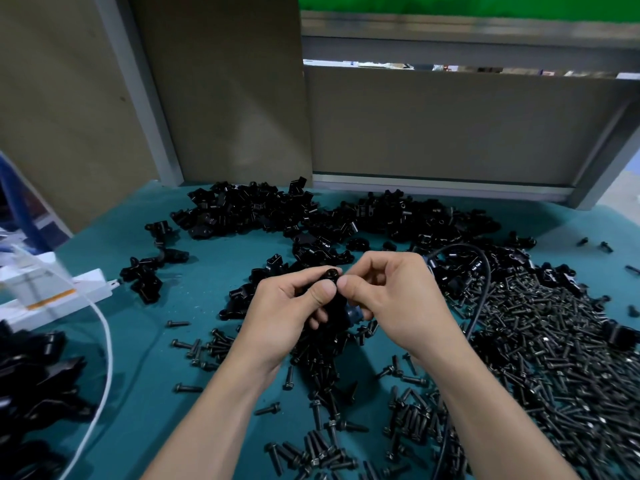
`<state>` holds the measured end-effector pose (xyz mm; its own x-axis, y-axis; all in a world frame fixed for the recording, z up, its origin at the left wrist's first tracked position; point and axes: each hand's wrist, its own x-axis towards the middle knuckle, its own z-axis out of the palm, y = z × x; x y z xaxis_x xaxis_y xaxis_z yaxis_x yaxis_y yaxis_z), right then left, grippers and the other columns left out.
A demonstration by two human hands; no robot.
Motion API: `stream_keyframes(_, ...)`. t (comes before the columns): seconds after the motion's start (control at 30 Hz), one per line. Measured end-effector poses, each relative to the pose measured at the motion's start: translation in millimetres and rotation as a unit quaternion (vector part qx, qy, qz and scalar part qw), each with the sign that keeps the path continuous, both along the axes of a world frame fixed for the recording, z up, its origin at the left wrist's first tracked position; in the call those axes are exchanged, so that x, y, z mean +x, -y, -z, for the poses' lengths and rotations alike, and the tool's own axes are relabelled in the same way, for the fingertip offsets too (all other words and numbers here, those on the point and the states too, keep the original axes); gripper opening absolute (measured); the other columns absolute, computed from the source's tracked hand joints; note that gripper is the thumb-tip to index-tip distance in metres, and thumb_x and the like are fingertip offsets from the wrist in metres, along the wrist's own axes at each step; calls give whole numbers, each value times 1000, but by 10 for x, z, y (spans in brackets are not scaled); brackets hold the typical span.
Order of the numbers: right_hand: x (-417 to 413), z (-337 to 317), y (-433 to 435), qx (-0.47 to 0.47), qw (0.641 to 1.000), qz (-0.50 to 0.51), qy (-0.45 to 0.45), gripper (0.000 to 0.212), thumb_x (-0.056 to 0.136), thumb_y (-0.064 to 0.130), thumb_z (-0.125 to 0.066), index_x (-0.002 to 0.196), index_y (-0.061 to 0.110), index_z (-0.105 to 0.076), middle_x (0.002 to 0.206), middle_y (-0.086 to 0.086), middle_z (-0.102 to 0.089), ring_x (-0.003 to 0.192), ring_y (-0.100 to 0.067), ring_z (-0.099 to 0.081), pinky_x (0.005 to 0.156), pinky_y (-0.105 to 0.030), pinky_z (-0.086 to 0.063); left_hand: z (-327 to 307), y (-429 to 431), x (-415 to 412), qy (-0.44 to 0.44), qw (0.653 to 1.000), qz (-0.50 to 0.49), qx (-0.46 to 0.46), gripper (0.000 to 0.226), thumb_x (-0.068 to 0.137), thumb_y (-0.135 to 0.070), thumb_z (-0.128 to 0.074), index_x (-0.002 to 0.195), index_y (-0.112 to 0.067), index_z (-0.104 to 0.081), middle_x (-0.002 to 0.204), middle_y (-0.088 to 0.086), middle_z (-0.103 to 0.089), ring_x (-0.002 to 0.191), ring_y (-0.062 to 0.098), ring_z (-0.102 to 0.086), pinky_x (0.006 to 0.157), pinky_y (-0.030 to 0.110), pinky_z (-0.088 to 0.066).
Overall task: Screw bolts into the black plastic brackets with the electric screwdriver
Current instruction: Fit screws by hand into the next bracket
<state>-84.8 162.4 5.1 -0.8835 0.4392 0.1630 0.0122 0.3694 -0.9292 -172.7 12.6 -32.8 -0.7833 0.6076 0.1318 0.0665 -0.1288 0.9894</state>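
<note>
The left hand [287,306] has fingers and thumb curled round one black bracket [333,308], held between both hands above the surface [138,341]. The right hand [391,299] pinches the bolt [331,271] at the bracket's top. Judged light, rigid and smooth: grip the bracket body, clear of the bolt hole.

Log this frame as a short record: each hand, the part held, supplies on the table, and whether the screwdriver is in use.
left hand: grips a black bracket
right hand: pinches the bracket's top end
bolts: loose heap, right side of the teal mat
spare brackets: heap at the back
screwdriver: not in either hand; none recognisable
other: black cable over the bolts; white power strip at left
</note>
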Motion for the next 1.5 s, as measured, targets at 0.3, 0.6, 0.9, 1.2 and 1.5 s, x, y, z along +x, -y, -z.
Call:
stream_keyframes(0.3, 8, 10, 71, -11, 999, 34, 6, 34, 93, 29, -77, 63, 16, -67, 53, -2, -65, 40, -6, -47, 42, -17, -37, -41, 14, -9, -51, 998, -11, -26, 28, 89, -12, -79, 107, -33, -82, 82, 1, -79, 62, 8, -60, 60, 21, -52)
stream_keyframes(0.6, 5, -4, 90, 99, 994, 34, 24, 52, 102, 48, -55, 56, 24, -56, 46, 7, -52, 42, -5, -41, 46, -19, -36, 19, 2, -28, -167, 977, -91, -94, 29, 91, -29, -80, 112, -47, -75, 104, -21, -78, 96, 3, -73, 87, 20, -55)
stream_keyframes(0.9, 16, -25, 74, 29, 999, 10, 13, 24, 99, 13, -65, 78, 22, -72, 62, -6, -71, 51, -17, -62, 58, -33, -55, 49, 28, -55, -141, 981, -97, -87, 37, 83, -41, -77, 119, -39, -76, 92, -10, -79, 69, -1, -64, 72, 25, -54)
stream_keyframes(1.2, -20, 53, 130, 36, 998, 21, 43, 27, 101, 27, -63, 75, 21, -67, 60, -1, -69, 51, -14, -58, 54, -29, -47, 116, 44, -105, -162, 974, -105, -116, 39, 85, -44, -77, 123, -38, -74, 80, -12, -77, 58, 19, -65, 63, 21, -51)
stream_keyframes(1.5, -18, 80, 148, 78, 994, -6, 76, 35, 105, 29, -54, 73, 20, -65, 60, -4, -68, 41, -3, -46, 45, -16, -36, 90, 77, -152, -143, 979, -75, -121, 39, 80, -45, -80, 119, -43, -74, 79, -8, -78, 64, 28, -70, 64, 33, -61)
